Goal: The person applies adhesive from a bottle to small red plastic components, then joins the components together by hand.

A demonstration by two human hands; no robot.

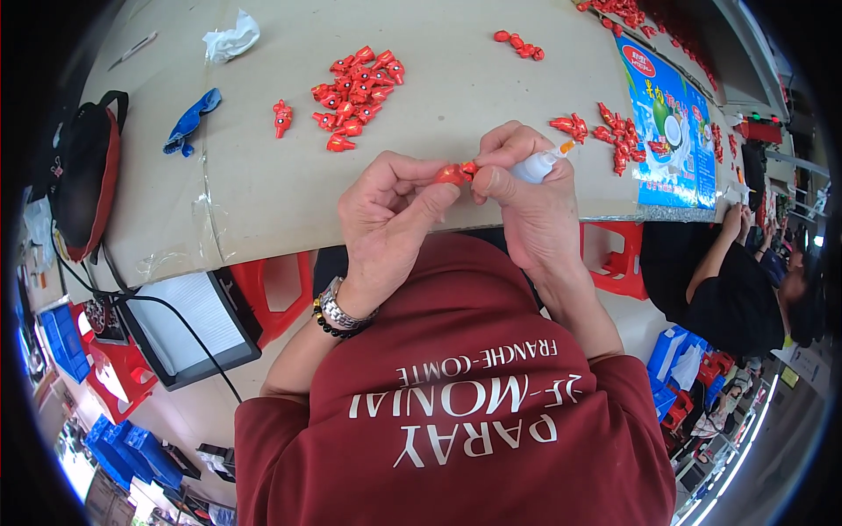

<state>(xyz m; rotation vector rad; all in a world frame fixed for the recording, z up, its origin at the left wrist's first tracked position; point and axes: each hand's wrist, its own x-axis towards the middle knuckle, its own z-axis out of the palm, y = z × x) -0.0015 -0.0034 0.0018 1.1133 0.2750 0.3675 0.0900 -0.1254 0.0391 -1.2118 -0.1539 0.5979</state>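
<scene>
In front of my chest, my left hand (386,200) pinches a small glossy red figure piece (448,174) between thumb and fingers. My right hand (530,206) meets it from the other side, its thumb and fingertips closed on a small red-and-gold piece (469,169) that touches the red one. Tucked in the same right hand is a white squeeze bottle (533,167) with an orange tip, pointing away to the upper right. Beyond my hands lies a pile of red figure pieces (355,92), with a single red piece (281,118) to its left.
More red pieces lie in a group (619,136) at right, partly on a blue printed sheet (675,123), and in a short row (518,45) farther back. At left are a blue wrapper (190,123), a crumpled tissue (232,37), a pen (133,50) and a black bag (86,167). A co-worker (715,280) sits to the right.
</scene>
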